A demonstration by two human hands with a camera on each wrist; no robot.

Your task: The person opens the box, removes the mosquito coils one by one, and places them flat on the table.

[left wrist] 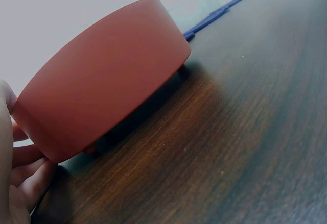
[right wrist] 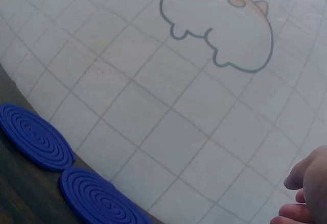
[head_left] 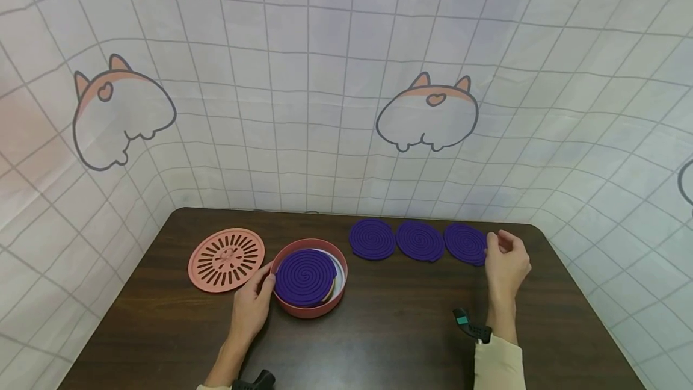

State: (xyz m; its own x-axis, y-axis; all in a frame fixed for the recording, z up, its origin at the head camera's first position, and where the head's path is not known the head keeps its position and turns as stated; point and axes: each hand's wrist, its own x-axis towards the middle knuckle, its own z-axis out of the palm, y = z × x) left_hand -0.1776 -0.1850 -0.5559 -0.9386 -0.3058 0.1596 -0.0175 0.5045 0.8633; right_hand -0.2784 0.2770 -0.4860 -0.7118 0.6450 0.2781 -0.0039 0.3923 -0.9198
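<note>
Partly done, seemingly: three mats lay far right, another mat inside the tub the left hand gripped; the right hand (loosely curled) held nothing.

Dark wood-grain table under the grip. White grid-line cloth rising beyond it. On cloth: corgi-rump print past grip, left; second print past grip, right; partial outline far right of grip.
</note>
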